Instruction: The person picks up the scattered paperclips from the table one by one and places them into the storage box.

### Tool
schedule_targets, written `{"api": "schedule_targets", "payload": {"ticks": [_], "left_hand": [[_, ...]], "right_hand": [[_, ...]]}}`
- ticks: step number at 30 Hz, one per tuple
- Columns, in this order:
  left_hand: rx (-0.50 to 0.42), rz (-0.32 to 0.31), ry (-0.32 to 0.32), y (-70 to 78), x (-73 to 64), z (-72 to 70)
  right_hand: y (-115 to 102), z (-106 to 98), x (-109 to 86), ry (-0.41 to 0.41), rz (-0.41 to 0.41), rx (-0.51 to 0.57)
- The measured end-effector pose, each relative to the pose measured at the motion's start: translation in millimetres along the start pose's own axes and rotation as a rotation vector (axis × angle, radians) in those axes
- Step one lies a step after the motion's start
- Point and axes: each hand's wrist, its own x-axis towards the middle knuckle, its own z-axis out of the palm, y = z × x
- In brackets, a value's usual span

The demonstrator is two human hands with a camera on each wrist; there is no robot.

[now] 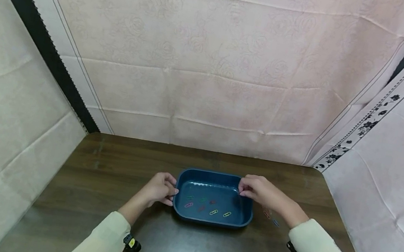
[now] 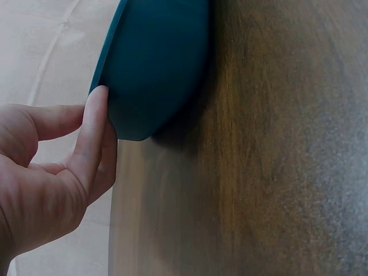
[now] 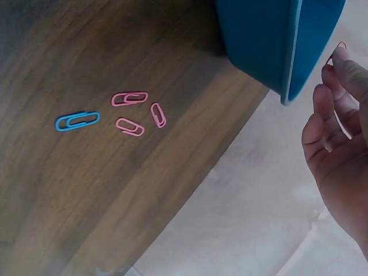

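A dark teal rectangular tray [image 1: 207, 221] stands on the wooden table. My left hand [image 1: 159, 187] pinches its left rim between thumb and fingers, as the left wrist view shows close up. Over the tray's right side, my right hand [image 1: 257, 188] pinches a red paper clip [image 3: 342, 44] by its fingertips; most of that clip is hidden by the fingers. Scattered on the tray floor lie several paper clips, among them a yellow paper clip [image 1: 214, 212], a green paper clip [image 1: 189, 197] and a pink paper clip [image 1: 189, 205].
Right of the tray, under my right forearm, a blue paper clip [image 3: 77, 121] and three pink paper clips [image 3: 129, 99] lie on the table [image 3: 115, 190]. Pale cloth [image 1: 213, 79] hangs behind the table's far edge and along both sides.
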Motion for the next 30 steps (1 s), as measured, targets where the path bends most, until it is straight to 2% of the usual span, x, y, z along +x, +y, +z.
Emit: {"api": "schedule_targets", "payload": {"ticks": [13,30], "left_hand": [[0.0,0.001,0.007,-0.3,0.4,0.0],[-0.001,-0.003,0.003,0.6,0.8,-0.3]], "right_hand": [[-9.4,5.0,25.7,-0.138,0.002,-0.022],[-14.1,19.8,45.7,-0.313,-0.052,-0.147]]}}
